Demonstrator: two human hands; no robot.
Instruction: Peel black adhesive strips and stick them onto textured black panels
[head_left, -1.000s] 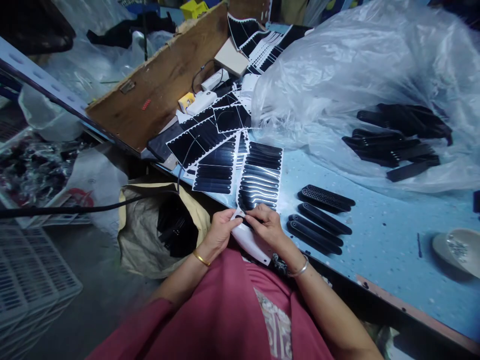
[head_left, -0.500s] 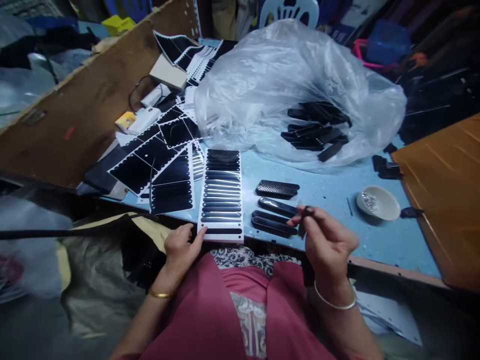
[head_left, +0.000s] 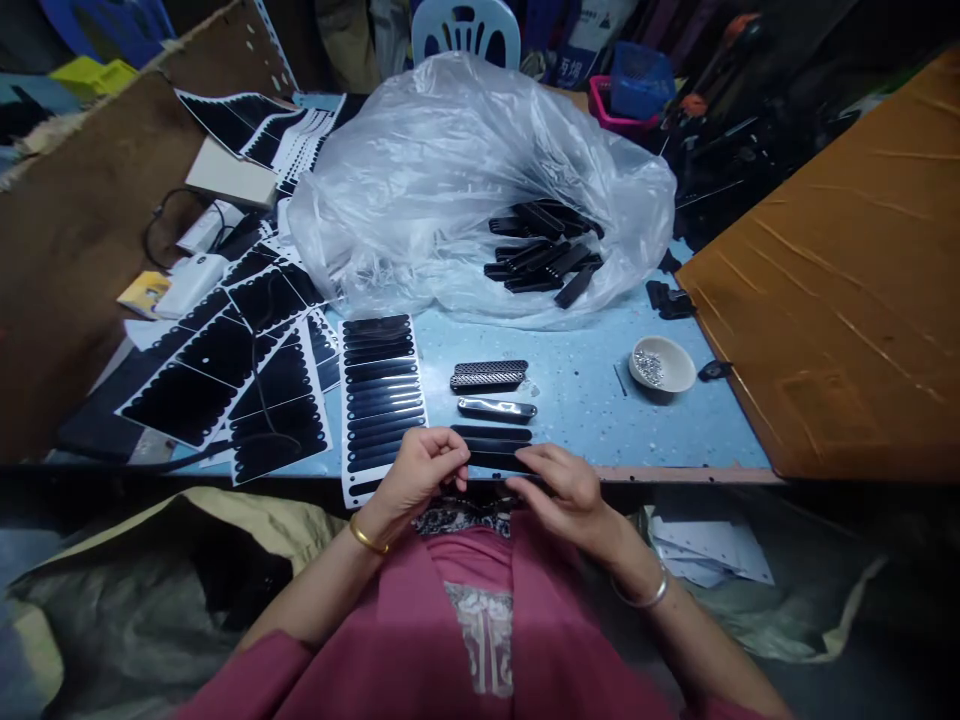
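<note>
My left hand [head_left: 426,470] is closed in a pinch beside the left ends of the dark strips at the table's front edge; anything between its fingertips is too small to make out. Opposite it, my right hand [head_left: 566,490] has its thumb and index finger apart near the strips' right ends. Long black strips with rounded ends [head_left: 491,434] lie between the hands. Behind them are a glossy black strip [head_left: 496,410] and dotted black pieces [head_left: 490,375]. Beneath my left forearm's side lies a white sheet of black stickers [head_left: 384,400].
A large clear plastic bag [head_left: 420,170] holds several black pieces [head_left: 540,250]. More black sticker sheets [head_left: 217,370] overlap at left. A white bowl [head_left: 679,368] contains small shiny bits. An orange-brown board [head_left: 840,330] borders the right, a wooden panel [head_left: 90,220] the left.
My left hand has left the sticker sheet and moved right to the strips. My right hand, which held a small dark piece, has lowered opposite it with finger and thumb apart. The view has shifted right.
</note>
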